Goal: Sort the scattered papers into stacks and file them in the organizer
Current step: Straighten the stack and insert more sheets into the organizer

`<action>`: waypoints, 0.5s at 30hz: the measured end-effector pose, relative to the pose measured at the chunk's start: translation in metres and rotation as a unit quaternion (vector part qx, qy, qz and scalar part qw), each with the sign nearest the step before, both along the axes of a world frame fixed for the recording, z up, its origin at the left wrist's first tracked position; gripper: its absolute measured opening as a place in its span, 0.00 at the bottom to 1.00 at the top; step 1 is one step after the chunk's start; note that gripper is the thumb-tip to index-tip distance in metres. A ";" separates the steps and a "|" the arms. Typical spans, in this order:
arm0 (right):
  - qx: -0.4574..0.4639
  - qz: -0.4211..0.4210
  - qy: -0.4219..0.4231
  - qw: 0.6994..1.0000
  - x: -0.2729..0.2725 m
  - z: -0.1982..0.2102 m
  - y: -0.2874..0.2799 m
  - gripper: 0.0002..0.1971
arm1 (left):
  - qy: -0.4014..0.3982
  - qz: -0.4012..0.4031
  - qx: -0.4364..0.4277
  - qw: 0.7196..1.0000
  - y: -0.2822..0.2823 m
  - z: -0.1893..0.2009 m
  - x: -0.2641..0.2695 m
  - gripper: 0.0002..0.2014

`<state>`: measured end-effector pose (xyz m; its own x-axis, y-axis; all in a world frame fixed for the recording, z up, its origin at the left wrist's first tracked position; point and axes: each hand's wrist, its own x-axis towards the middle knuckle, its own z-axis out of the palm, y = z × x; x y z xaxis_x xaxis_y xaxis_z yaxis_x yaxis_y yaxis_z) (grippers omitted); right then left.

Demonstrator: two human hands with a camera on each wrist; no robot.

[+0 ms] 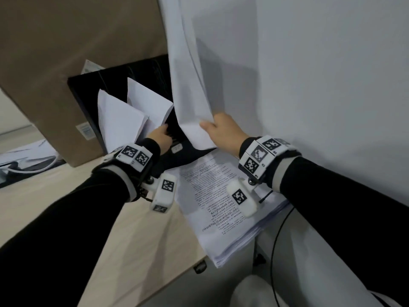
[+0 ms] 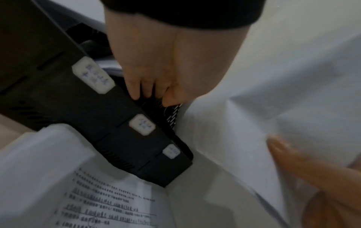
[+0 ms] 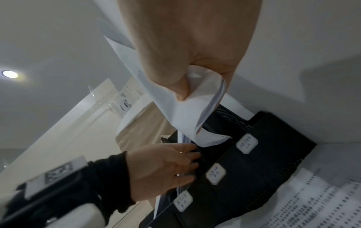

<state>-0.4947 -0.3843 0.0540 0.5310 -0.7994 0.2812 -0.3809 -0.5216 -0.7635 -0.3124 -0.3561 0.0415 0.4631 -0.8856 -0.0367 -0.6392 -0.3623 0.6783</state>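
Observation:
A black mesh organizer [image 1: 88, 94] with labelled slots [image 2: 93, 77] stands on the table against a cardboard box. White papers [image 1: 119, 120] stick out of its left slots. My left hand [image 1: 164, 130] reaches into a middle slot, fingers and thumb pinching the mesh divider [image 2: 171, 114]. My right hand [image 1: 209, 126] pinches a bundle of white sheets [image 1: 194, 85] near its lower corner, thumb on top [image 3: 181, 89]. The bundle stands upright along the wall, bent, its lower end over the rightmost slot [image 3: 224, 120]. A thick stack of printed papers [image 1: 221, 207] lies before the organizer, under my wrists.
The brown cardboard box [image 1: 66, 52] rises behind and left of the organizer. A white wall [image 1: 309, 85] closes the right side. More papers and a white cable [image 1: 26, 160] lie far left. The printed stack overhangs the table's edge [image 1: 199, 262]; a black cable [image 1: 274, 240] hangs there.

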 end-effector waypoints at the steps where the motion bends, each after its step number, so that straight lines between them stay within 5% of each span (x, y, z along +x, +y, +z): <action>1: -0.004 0.012 -0.015 1.000 0.001 0.002 0.000 0.17 | 0.009 0.009 -0.012 1.000 -0.001 -0.001 0.005 0.31; 4: -0.014 0.057 -0.050 0.997 0.008 0.011 0.004 0.10 | 0.035 0.044 -0.082 0.995 0.008 0.002 0.021 0.35; 7: -0.031 0.080 -0.072 0.994 0.026 0.020 0.003 0.15 | 0.094 0.056 -0.170 0.979 0.021 0.012 0.039 0.34; 15: -0.031 0.037 -0.059 0.997 0.076 0.008 -0.027 0.18 | 0.159 0.068 -0.235 0.956 0.039 0.031 0.044 0.29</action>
<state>-0.4188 -0.4110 0.0616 0.5477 -0.7387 0.3928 -0.2497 -0.5924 -0.7659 -0.2680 -0.3168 0.0723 0.6069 -0.7712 0.1921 -0.3418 -0.0351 0.9391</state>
